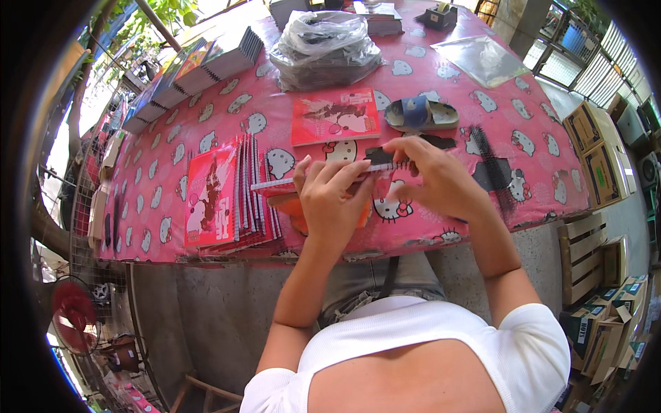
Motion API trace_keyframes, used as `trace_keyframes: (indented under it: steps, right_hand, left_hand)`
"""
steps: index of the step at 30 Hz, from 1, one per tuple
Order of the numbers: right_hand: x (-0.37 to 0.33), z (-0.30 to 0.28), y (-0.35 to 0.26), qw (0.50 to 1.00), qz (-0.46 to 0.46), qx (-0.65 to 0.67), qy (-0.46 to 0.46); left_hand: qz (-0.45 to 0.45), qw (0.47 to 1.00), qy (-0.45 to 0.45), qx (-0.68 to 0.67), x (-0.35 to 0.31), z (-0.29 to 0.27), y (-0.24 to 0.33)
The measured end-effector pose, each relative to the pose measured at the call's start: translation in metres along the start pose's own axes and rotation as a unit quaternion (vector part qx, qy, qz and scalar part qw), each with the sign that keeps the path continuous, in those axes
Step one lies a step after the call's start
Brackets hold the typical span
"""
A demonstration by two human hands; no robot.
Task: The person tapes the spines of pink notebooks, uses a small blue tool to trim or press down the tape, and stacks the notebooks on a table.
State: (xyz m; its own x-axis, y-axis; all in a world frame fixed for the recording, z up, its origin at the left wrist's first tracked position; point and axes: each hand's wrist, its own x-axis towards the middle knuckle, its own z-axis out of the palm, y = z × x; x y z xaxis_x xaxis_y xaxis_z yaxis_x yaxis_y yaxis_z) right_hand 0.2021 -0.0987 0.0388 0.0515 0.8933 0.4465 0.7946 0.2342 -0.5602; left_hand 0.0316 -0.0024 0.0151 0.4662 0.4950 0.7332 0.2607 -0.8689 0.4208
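My left hand (334,203) grips a notebook (272,186) near the table's front edge, its page edges tilted upward. Below that hand an orange part shows. At the notebook's right end a short dark spiral coil (407,166) sticks out. Around it hovers my right hand (441,179), thumb and forefinger apart; whether another finger touches the coil is hidden. To the left lies a fanned row of red spiral notebooks (210,203). Just beyond my hands rests a flat red notebook or cover (335,117). Loose black spiral coils (492,165) lie to the right.
A blue and grey slipper (421,113) lies beyond my right hand. Farther back are a plastic bag (323,51) with dark contents, a clear plastic sheet (480,58) and a tape dispenser (439,15). Stacked spiral notebooks (206,65) line the far left. Cardboard boxes (599,155) stand right.
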Motion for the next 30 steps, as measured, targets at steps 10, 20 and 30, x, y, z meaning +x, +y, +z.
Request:
trace_keyframes:
  steps: [10, 20, 30]
  right_hand:
    - [0.005, 0.007, -0.011, 0.989, -0.073, -0.09, 0.088]
    - [0.005, -0.045, -0.022, 0.974, -0.02, 0.112, 0.195]
    - [-0.053, 0.023, 0.018, 0.91, 0.121, -0.349, -0.19]
  left_hand:
    - [-0.034, 0.999, -0.001, -0.015, 0.002, 0.001, 0.002]
    - [-0.041, 0.999, -0.003, -0.018, -0.004, -0.009, -0.003]
    - [-0.073, 0.997, -0.021, -0.03, 0.001, -0.007, -0.002]
